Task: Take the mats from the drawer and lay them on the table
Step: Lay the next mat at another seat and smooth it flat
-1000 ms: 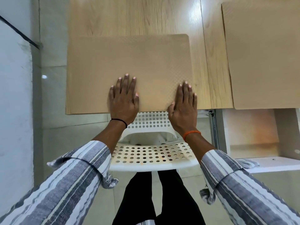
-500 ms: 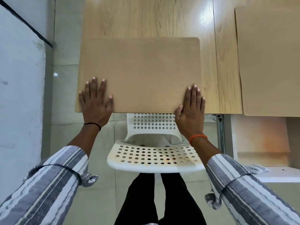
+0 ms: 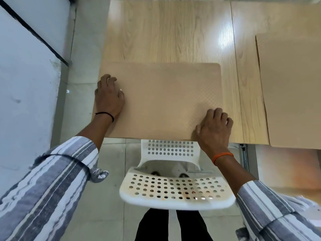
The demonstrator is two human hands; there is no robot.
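A tan textured mat [image 3: 161, 100] lies flat on the light wooden table [image 3: 173, 32], at its near left corner. My left hand [image 3: 108, 96] sits on the mat's left edge with the fingers curled over that edge. At the mat's near right corner my right hand [image 3: 213, 131] holds on with bent fingers. A second tan mat [image 3: 291, 87] lies flat on the table to the right, cut off by the frame. Below that mat the drawer [image 3: 288, 167] stands open; its inside looks orange-white and blurred.
A white perforated chair [image 3: 175, 192] stands between me and the table, its back under the table edge. A pale wall [image 3: 26, 84] with a dark diagonal strip runs along the left. Grey floor tiles lie between wall and table.
Both hands have gone from flat with straight fingers to curled. My left hand moved up the mat's left edge, my right to the near right corner. The view has tilted further over the table.
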